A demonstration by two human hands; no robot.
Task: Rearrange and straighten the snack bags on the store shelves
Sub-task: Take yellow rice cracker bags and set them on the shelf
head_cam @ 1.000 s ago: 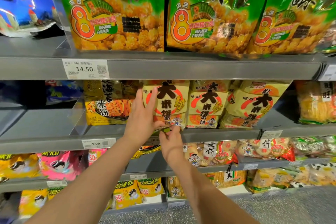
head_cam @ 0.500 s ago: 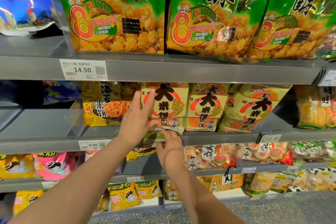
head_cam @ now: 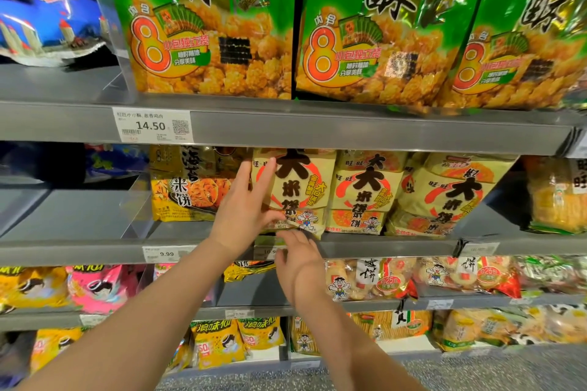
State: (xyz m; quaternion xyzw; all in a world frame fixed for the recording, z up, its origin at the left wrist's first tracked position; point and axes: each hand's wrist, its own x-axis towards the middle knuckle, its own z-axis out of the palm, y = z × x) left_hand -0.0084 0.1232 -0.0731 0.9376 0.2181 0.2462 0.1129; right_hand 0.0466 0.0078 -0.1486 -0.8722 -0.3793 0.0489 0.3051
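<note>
A pale yellow rice-cracker bag [head_cam: 301, 187] with big black characters stands upright on the second shelf [head_cam: 397, 246]. My left hand [head_cam: 247, 209] lies flat against the bag's left side, fingers straight and spread, thumb touching its lower front. My right hand [head_cam: 297, 252] is just below the bag's bottom edge, at the shelf lip, fingers loosely bent and holding nothing. Two matching bags [head_cam: 365, 194] [head_cam: 444, 197] stand to the right, the far one leaning. A darker yellow rice-cracker bag [head_cam: 187, 184] stands to the left.
Large green snack bags [head_cam: 216, 25] fill the top shelf, with a blue bag [head_cam: 47, 25] at its left. A clear divider [head_cam: 139, 200] borders an open stretch of the second shelf at left. Lower shelves hold pink, yellow and clear cracker bags [head_cam: 365, 279].
My left hand has stayed on the bag's left side with its fingers reaching slightly higher. My right hand has dropped from the bag's bottom corner to just under the shelf lip.
</note>
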